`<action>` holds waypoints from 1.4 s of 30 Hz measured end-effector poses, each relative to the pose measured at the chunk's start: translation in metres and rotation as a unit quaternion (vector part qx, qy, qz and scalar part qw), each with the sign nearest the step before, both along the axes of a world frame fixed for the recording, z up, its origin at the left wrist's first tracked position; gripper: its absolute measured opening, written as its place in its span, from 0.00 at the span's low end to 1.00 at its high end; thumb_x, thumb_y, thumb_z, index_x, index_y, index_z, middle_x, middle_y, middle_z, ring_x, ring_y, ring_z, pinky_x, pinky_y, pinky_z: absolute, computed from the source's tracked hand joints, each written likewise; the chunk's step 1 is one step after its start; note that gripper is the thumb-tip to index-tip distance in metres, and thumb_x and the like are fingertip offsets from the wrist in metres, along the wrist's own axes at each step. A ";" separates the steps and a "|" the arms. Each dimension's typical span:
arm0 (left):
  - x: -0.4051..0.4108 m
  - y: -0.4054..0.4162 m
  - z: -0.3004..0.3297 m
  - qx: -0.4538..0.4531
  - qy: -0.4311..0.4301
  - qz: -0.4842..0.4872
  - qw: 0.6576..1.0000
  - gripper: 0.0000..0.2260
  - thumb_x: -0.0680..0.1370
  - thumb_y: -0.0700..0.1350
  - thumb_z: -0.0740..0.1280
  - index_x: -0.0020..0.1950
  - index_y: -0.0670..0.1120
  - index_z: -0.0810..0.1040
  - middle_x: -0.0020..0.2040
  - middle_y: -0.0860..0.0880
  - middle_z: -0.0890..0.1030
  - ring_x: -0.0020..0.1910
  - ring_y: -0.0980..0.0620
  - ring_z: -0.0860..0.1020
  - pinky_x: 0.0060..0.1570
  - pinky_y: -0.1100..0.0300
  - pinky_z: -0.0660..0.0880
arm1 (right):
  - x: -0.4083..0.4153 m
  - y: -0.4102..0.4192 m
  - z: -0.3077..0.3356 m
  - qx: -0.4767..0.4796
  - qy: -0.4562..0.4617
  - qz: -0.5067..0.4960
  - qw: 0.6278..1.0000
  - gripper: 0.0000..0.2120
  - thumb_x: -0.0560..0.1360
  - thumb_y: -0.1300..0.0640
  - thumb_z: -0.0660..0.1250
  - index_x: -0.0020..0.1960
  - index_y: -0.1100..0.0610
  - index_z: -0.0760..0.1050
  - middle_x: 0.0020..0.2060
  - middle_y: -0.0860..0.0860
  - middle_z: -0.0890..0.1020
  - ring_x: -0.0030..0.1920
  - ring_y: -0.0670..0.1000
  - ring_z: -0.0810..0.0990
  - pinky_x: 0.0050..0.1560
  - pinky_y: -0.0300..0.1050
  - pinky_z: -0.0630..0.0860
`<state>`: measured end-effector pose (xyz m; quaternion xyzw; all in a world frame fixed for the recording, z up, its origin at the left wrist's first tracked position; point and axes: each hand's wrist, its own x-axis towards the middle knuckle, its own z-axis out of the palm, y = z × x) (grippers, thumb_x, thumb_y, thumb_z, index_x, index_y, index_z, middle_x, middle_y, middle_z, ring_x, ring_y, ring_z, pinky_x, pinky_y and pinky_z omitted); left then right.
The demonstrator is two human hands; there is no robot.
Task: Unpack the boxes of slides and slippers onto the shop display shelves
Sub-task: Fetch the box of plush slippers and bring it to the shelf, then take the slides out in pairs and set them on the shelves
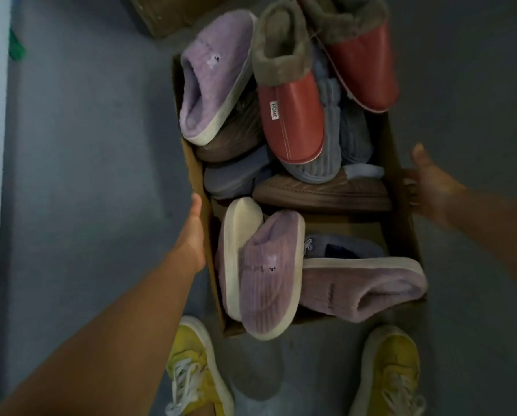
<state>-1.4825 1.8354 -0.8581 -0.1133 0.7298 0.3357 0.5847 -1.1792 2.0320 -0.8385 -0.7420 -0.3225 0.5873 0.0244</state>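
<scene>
Hands (192, 232) (431, 181) gripping cardboard box (401, 205), fuzzy corduroy slippers (269, 271)

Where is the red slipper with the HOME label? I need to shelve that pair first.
In the head view, the red slipper with the HOME label lies atop the pile in the cardboard box, far end, right of a purple slipper, its mate beside it.

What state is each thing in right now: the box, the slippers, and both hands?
Cardboard box: open, on the floor, still full.
Red slippers: on top of the pile, at the far end.
Purple slippers: tipped on their sides.
Brown slipper: sole up, mid-box.
Left hand: against the box's left wall.
Right hand: at the box's right wall, fingers hidden.
</scene>
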 end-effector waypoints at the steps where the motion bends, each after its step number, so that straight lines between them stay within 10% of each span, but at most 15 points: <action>1: 0.002 0.001 0.004 -0.008 0.005 -0.008 1.000 0.35 0.79 0.68 0.50 0.80 0.48 0.57 0.78 0.47 0.63 0.75 0.48 0.64 0.69 0.53 0.62 | -0.001 -0.002 0.003 0.019 -0.008 0.004 1.000 0.46 0.69 0.22 0.49 0.73 0.53 0.66 0.69 0.53 0.71 0.68 0.56 0.70 0.70 0.56 0.64; 4: -0.002 -0.007 0.014 -0.029 0.033 -0.010 0.999 0.36 0.79 0.69 0.52 0.80 0.50 0.56 0.79 0.48 0.60 0.77 0.48 0.61 0.74 0.51 0.58 | 0.015 -0.002 -0.015 0.072 -0.076 0.011 0.994 0.65 0.48 0.12 0.48 0.75 0.51 0.64 0.73 0.53 0.67 0.72 0.57 0.66 0.73 0.58 0.59; 10: -0.006 -0.032 0.046 -0.010 0.062 0.016 0.998 0.26 0.81 0.61 0.59 0.76 0.50 0.64 0.75 0.48 0.68 0.72 0.49 0.68 0.65 0.49 0.67 | -0.034 -0.051 0.070 0.146 -0.072 0.075 0.984 0.27 0.81 0.42 0.54 0.71 0.61 0.68 0.69 0.60 0.70 0.69 0.60 0.68 0.68 0.47 0.62; 18: 0.021 -0.071 0.115 0.018 -0.013 0.013 1.000 0.08 0.82 0.50 0.62 0.61 0.51 0.71 0.52 0.49 0.82 0.54 0.48 0.81 0.48 0.55 0.76 | -0.071 -0.123 0.115 0.080 -0.053 0.097 0.991 0.29 0.75 0.33 0.56 0.63 0.54 0.74 0.59 0.55 0.78 0.60 0.58 0.76 0.63 0.55 0.70; 29: -0.072 -0.091 0.230 -0.007 -0.042 0.083 0.996 0.05 0.82 0.46 0.63 0.56 0.47 0.75 0.47 0.47 0.82 0.45 0.48 0.80 0.42 0.56 0.74 | -0.194 -0.170 0.195 -0.042 -0.014 0.043 0.998 0.12 0.80 0.56 0.62 0.49 0.65 0.77 0.37 0.61 0.81 0.40 0.61 0.79 0.44 0.54 0.79; 32: -0.120 -0.081 0.272 0.012 -0.040 0.079 0.996 0.02 0.81 0.45 0.65 0.50 0.48 0.76 0.45 0.46 0.83 0.42 0.47 0.81 0.42 0.55 0.73 | -0.256 -0.165 0.225 -0.004 0.026 0.021 0.999 0.08 0.80 0.63 0.61 0.47 0.67 0.75 0.31 0.58 0.75 0.30 0.55 0.73 0.26 0.40 0.70; 42: -0.269 -0.010 0.340 0.035 -0.010 0.089 0.995 0.03 0.81 0.42 0.63 0.49 0.45 0.76 0.42 0.43 0.81 0.39 0.46 0.77 0.40 0.57 0.68 | -0.403 -0.069 0.284 0.040 0.123 -0.026 0.991 0.08 0.79 0.62 0.62 0.43 0.63 0.76 0.27 0.55 0.78 0.22 0.50 0.74 0.23 0.33 0.67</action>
